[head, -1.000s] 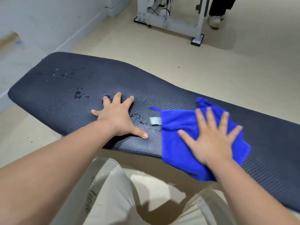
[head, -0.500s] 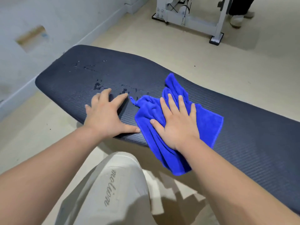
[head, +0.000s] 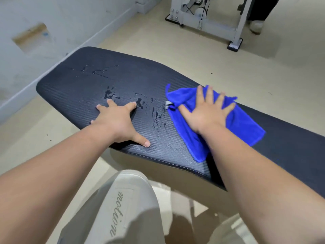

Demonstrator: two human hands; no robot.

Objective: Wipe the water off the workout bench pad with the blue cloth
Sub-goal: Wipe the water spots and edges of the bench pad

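One cloth (head: pixel 241 124) lies on the pad (head: pixel 290 138), its corner hanging over the near edge. The right hand (head: pixel 205 111) presses it flat, fingers spread. The left hand (head: pixel 117 120) rests open beside water patches (head: pixel 140 103); the pad's right stretch lies bare.

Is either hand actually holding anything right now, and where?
Nothing is gripped. The right hand presses flat on the middle of the cloth, fingers spread. The left hand rests flat on the bare pad.
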